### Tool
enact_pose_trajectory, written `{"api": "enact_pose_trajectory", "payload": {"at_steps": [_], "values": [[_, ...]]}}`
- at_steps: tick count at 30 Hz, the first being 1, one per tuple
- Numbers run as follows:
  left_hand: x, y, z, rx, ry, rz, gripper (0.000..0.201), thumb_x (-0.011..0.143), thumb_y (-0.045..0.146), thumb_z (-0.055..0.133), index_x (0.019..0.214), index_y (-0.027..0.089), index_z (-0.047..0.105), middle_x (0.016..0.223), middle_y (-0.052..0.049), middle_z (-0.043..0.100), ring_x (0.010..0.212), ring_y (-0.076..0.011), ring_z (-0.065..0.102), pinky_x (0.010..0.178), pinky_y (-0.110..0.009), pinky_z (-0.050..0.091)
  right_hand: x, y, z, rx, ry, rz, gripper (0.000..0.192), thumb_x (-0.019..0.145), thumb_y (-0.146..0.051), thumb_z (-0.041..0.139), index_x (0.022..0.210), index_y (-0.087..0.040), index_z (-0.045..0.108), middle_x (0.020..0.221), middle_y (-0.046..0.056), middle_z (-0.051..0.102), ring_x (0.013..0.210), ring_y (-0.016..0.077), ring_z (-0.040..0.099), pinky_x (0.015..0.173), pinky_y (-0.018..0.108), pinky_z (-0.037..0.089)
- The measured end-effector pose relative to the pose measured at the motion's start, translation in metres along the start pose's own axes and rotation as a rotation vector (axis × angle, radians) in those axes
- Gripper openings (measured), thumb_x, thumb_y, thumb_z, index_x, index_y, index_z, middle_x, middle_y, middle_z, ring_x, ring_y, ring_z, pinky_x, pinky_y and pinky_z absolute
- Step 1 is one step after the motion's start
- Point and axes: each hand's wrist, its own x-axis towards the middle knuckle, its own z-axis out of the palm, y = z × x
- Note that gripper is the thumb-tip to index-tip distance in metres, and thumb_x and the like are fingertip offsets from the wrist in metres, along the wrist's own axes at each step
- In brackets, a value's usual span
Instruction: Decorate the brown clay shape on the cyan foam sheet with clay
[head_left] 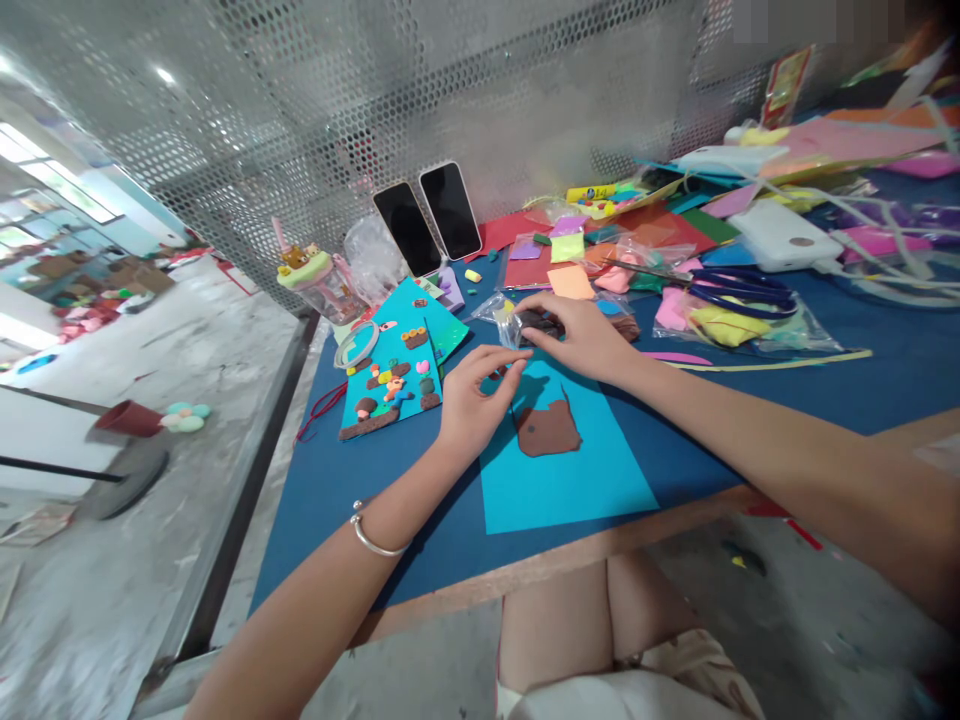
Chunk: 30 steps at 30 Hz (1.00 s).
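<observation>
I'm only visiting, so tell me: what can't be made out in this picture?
All in the head view:
Dark lump: partly covered by the right grip; whether it is being squeezed is unclear.
Left grip: anything pinched at its tips would be too small to tell.
Blue sheet: far edge mostly hidden behind both grips.
Yellow stick: lettering too small to read.
Right forearm: cut off by the right edge.

Desk (307, 520): surfaced in dark blue. Sheet (607, 480): coloured bright blue. Patch (551, 434): coloured brown, marked with one dark dot. Card (356, 398): coloured bright blue, decorated in brown, orange and pink. Panel (525, 120): finished in grey, patterned with holes. Bangle (373, 546): finished in silver.
</observation>
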Motion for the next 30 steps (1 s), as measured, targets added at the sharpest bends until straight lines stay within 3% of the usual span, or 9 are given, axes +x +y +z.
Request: {"api": "enact_pose_trajectory", "payload": {"at_steps": [7, 14, 18, 22, 28, 30], "values": [[0.000, -0.001, 0.000, -0.009, -0.008, 0.017, 0.013, 0.087, 0.017, 0.060, 0.092, 0.020, 0.071, 0.086, -0.003, 0.068, 0.074, -0.0109, 0.061, 0.063, -0.021, 0.049, 0.000, 0.000, 0.001, 0.014, -0.011, 0.008, 0.024, 0.082, -0.023, 0.056, 0.104, -0.018, 0.062, 0.106, 0.008, 0.069, 0.091, 0.0227, 0.065, 0.080, 0.036, 0.050], [0.000, 0.002, 0.000, -0.005, -0.027, 0.042, 0.004, 0.084, 0.017, 0.066, 0.082, 0.019, 0.069, 0.080, -0.002, 0.068, 0.072, -0.0119, 0.059, 0.062, -0.022, 0.048, 0.001, 0.000, 0.001, 0.014, -0.015, 0.005, 0.024, 0.082, -0.022, 0.055, 0.104, -0.018, 0.062, 0.105, 0.008, 0.070, 0.093, 0.0232, 0.065, 0.082, 0.037, 0.050], [-0.001, 0.003, 0.000, 0.009, -0.067, 0.081, 0.009, 0.083, 0.023, 0.068, 0.076, 0.018, 0.067, 0.074, -0.002, 0.066, 0.069, -0.0119, 0.059, 0.064, -0.023, 0.050, 0.000, 0.001, 0.001, 0.008, -0.017, -0.002, 0.025, 0.082, -0.022, 0.055, 0.105, -0.016, 0.062, 0.106, 0.009, 0.069, 0.093, 0.0229, 0.065, 0.082, 0.037, 0.050], [-0.002, 0.002, 0.000, 0.080, -0.089, 0.154, 0.007, 0.086, 0.023, 0.064, 0.083, 0.019, 0.069, 0.082, -0.003, 0.069, 0.075, -0.0132, 0.063, 0.070, -0.026, 0.051, 0.000, 0.001, 0.001, 0.009, -0.022, -0.002, 0.026, 0.081, -0.022, 0.054, 0.105, -0.016, 0.062, 0.108, 0.009, 0.069, 0.094, 0.0231, 0.064, 0.083, 0.037, 0.050], [-0.007, 0.007, -0.002, 0.250, -0.182, 0.398, 0.012, 0.091, 0.026, 0.058, 0.090, 0.019, 0.067, 0.087, -0.004, 0.071, 0.081, -0.0154, 0.066, 0.072, -0.027, 0.051, 0.001, -0.001, 0.000, 0.016, -0.023, 0.017, 0.027, 0.081, -0.021, 0.054, 0.106, -0.016, 0.062, 0.107, 0.010, 0.069, 0.094, 0.0233, 0.064, 0.084, 0.038, 0.050], [-0.010, 0.011, -0.004, 0.257, -0.193, 0.390, 0.011, 0.091, 0.026, 0.058, 0.092, 0.019, 0.067, 0.088, -0.004, 0.071, 0.083, -0.0154, 0.066, 0.073, -0.027, 0.051, 0.001, -0.001, 0.000, 0.020, -0.030, 0.027, 0.027, 0.081, -0.021, 0.054, 0.106, -0.016, 0.063, 0.107, 0.009, 0.069, 0.094, 0.0234, 0.064, 0.084, 0.038, 0.050]]}}
